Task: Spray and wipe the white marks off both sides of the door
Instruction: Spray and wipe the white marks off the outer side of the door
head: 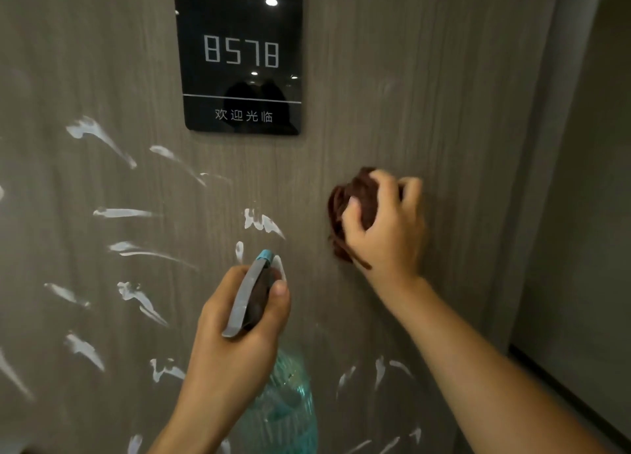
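A grey-brown wood-grain door [392, 78] fills the view. Several white smeared marks [102, 139] cover its left and lower parts. My left hand [235, 327] grips the grey trigger head of a spray bottle [286, 395]; its blue nozzle points at the door and its clear teal body hangs below my hand. My right hand [386, 228] holds a bunched dark brown cloth [345, 201] and presses it against the door at the right of the marks. The door around the cloth shows only faint streaks.
A glossy black room-number plate [242, 54] reading 8578 is mounted on the door above both hands. At the right, the door's edge [546, 146] meets a grey wall [594, 180] with a dark skirting strip lower down.
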Demonstrator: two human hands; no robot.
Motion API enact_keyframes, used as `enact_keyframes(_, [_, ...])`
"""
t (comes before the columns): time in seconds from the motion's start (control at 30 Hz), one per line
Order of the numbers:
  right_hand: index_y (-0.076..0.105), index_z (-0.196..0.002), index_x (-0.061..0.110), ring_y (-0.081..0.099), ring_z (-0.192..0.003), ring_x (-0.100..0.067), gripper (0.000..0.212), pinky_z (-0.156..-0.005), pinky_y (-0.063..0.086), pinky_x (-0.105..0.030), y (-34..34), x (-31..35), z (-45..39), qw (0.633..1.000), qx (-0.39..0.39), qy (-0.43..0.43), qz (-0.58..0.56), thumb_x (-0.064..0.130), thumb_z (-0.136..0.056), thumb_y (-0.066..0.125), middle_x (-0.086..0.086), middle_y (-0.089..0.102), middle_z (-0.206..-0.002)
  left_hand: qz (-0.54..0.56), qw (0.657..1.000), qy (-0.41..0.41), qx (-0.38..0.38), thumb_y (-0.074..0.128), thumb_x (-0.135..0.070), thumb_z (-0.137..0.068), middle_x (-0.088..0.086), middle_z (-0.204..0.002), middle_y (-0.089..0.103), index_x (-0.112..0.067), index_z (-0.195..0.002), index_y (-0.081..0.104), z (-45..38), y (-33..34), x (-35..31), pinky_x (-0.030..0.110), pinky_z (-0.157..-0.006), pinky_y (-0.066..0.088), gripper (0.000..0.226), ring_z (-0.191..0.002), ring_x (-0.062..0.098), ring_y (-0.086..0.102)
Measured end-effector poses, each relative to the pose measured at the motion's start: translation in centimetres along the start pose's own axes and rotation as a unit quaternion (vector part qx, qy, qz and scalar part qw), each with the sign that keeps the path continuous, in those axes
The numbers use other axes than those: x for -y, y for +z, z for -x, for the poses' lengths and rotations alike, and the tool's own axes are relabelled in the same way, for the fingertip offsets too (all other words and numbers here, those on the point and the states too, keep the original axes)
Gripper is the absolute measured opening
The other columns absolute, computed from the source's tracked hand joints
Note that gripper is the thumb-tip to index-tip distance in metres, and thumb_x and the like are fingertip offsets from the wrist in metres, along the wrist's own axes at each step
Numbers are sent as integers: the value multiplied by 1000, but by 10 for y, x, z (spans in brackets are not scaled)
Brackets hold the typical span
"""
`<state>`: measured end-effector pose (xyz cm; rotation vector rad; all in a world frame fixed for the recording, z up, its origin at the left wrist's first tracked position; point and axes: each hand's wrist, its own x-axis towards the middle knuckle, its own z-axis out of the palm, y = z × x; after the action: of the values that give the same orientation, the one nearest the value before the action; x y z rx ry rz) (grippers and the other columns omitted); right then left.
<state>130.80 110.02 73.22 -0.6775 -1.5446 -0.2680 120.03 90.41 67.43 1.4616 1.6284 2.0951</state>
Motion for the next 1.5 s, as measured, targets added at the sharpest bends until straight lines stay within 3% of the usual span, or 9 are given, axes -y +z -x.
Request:
enact_keyframes(0.17, [52, -125, 21, 58, -88, -33, 48, -56, 55, -41, 4, 3, 79, 968, 138, -206, 36, 48, -84, 60, -10, 51, -107, 0, 1000, 1, 0, 70, -27, -99, 12, -81, 67, -15, -92, 71, 1, -2, 1, 42, -67, 48, 14, -79, 34, 61])
enact_keyframes(0.47, [64, -136, 12, 55, -112, -38, 43, -95, 49, -40, -5, 0, -7, 997, -32, -38, -66, 29, -97, 67, -21, 55, -127, -18, 1000, -18, 3, 67, -19, -99, 13, -88, 69, -12, -95, 69, 0, -13, 10, 36, -68, 48, 9, -83, 32, 62])
enact_keyframes(0.7, [36, -155, 9, 44, -112, -46, 71, -90, 46, -56, 16, 1, 66, 986, 66, -150, 43, 40, -96, 60, -29, 38, -143, -8, 1000, -22, -11, 68, -19, -98, 14, -89, 70, -14, -94, 69, 5, -18, 9, 40, -71, 50, 7, -85, 32, 64])
enact_keyframes(0.83, [32, -152, 11, 45, -106, -40, 77, -78, 56, -51, 6, -11, 106, 970, 147, -191, 41, 38, -87, 63, -22, 35, -138, -8, 1000, -22, -7, 68, -19, -98, 14, -87, 70, -15, -94, 69, 8, -20, 9, 39, -70, 50, 6, -84, 33, 64])
enact_keyframes(0.93, [41, -147, 13, 53, -105, -39, 67, -73, 58, -45, -3, -6, 89, 978, 137, -160, 3, 38, -89, 62, -18, 39, -131, -16, 1000, -24, 1, 67, -20, -99, 14, -85, 67, -14, -94, 68, 8, -20, 9, 34, -66, 46, 9, -80, 31, 61])
enact_keyframes(1.13, [42, -155, 7, 46, -119, -39, 68, -98, 39, -32, -5, 14, 18, 996, 50, -63, -40, 30, -96, 66, -27, 44, -136, -54, 998, -8, -29, 67, -28, -98, 2, -75, 64, -14, -88, 62, -1, -14, 10, 36, -62, 46, 18, -69, 20, 60])
enact_keyframes(1.2, [36, -157, 9, 43, -117, -37, 71, -92, 45, -38, 0, 20, 11, 997, 49, -54, -20, 35, -96, 62, -26, 40, -140, -61, 997, 2, -46, 67, -29, -98, -8, -64, 54, -15, -82, 58, -3, -14, 8, 21, -55, 39, 23, -58, 9, 49])
enact_keyframes(1.33, [36, -156, 9, 41, -114, -38, 72, -84, 49, -46, 5, 28, 25, 996, 57, -70, 0, 47, -97, 52, -25, 37, -141, -58, 996, 8, -65, 66, -27, -99, -10, -62, 47, -14, -81, 55, -4, -18, 8, 19, -53, 39, 26, -55, 6, 43])
enact_keyframes(1.5, [49, -146, 7, 47, -112, -36, 56, -82, 40, -31, 5, 36, 9, 997, 31, -75, -14, 36, -98, 53, -25, 45, -131, -60, 997, -7, -44, 66, -27, -99, -13, -60, 48, -15, -81, 54, -5, -24, 9, 17, -52, 39, 26, -55, 5, 44])
